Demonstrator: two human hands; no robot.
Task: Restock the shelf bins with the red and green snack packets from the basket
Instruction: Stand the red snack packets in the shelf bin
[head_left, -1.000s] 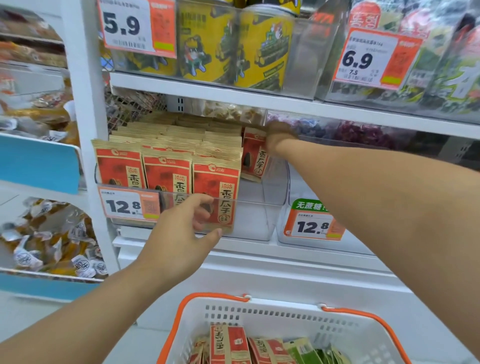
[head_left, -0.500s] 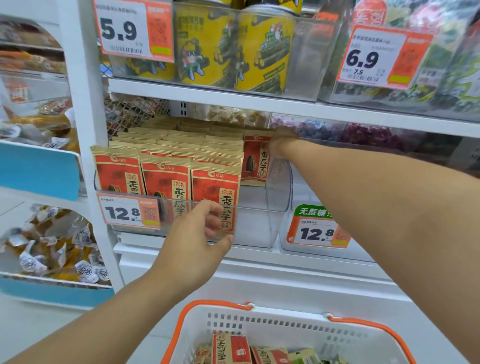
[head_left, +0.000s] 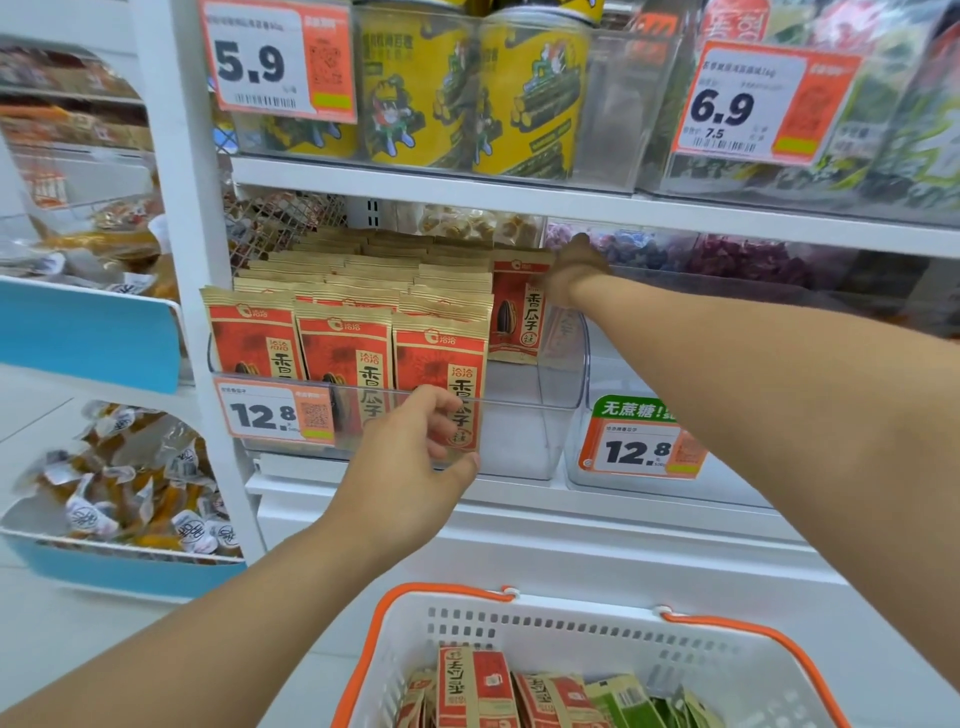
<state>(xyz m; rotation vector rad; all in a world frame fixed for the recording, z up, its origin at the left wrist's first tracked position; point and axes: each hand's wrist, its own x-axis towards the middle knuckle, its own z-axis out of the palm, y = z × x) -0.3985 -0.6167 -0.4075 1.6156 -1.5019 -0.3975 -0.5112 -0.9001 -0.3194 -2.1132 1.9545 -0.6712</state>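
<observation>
Nearest, below both forearms, the white basket (head_left: 737, 670) with orange handles holds red packets (head_left: 470, 686) and green packets (head_left: 631, 696) lying loosely on end. They look light, thin and crinkly, likely slippery on the faces, so a pinch at the flat sealed top edge would probably hold best.

Up from there, the left hand (head_left: 410, 467) is at the front lip of the clear bin (head_left: 540, 405), fingers curled loosely against the wall with the thumb out beneath. It seems to steady the bin or the front packet, though whether the fingers hook over the lip I cannot tell. Just behind its fingertips stand three rows of red packets, upright and tightly packed.

Farther in, to the right of those rows, the right hand (head_left: 574, 275) reaches deep under the shelf above and pinches the top corner of one red snack packet (head_left: 517, 306), which hangs upright in the bin's open right lane, its lower edge clear of the floor. Right of that hand sits a second clear bin (head_left: 587, 467) with a green-topped price tag.

Compared with half a second ago, the held packet sits a little more upright and the left hand has barely shifted along the lip; the view has dropped slightly, showing more of the basket.
</observation>
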